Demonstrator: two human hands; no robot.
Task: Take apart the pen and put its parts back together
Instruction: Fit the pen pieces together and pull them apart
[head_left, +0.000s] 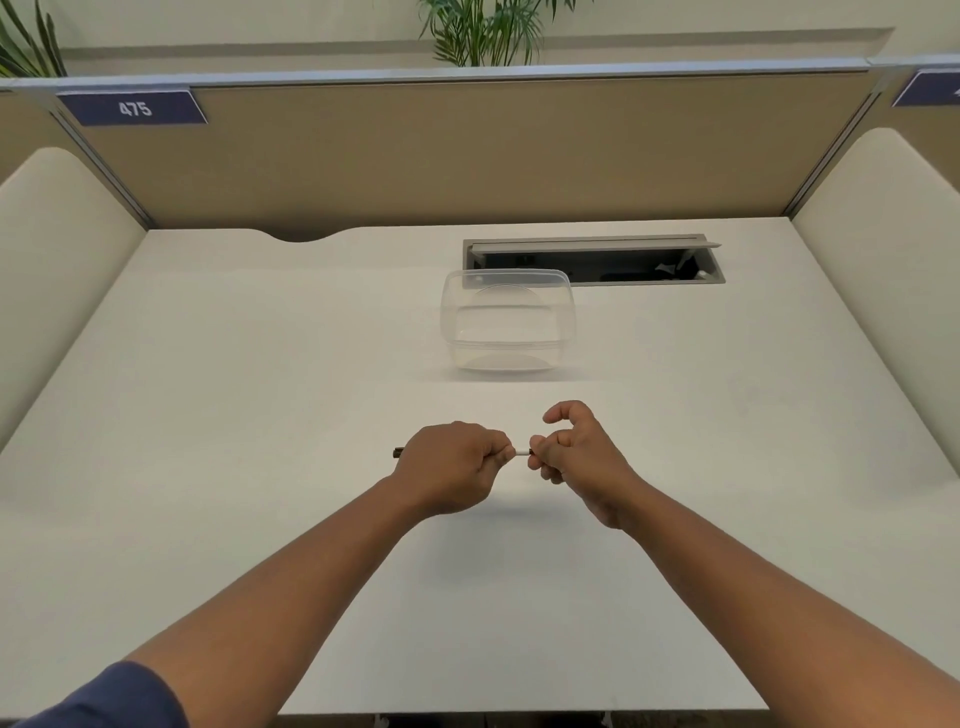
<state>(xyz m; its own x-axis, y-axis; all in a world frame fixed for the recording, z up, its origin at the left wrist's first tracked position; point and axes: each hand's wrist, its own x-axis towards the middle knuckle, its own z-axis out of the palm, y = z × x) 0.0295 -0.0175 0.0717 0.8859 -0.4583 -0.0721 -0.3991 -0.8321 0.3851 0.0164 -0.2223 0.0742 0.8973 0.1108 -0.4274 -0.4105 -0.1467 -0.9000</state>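
A pen (519, 452) with a white barrel and dark ends is held level above the white desk (260, 389), a little in front of me. My left hand (452, 465) is a fist around the barrel; a dark end sticks out of its left side. My right hand (569, 452) pinches the pen's other dark end between thumb and fingertips, with the index finger raised. Only a short white piece shows between the two hands. The rest of the pen is hidden in my palms.
A clear plastic container (506, 319) stands on the desk beyond my hands. Behind it an open grey cable tray (592, 260) is set into the desktop. Tan partition walls (467, 150) close the back, cream side panels stand left and right.
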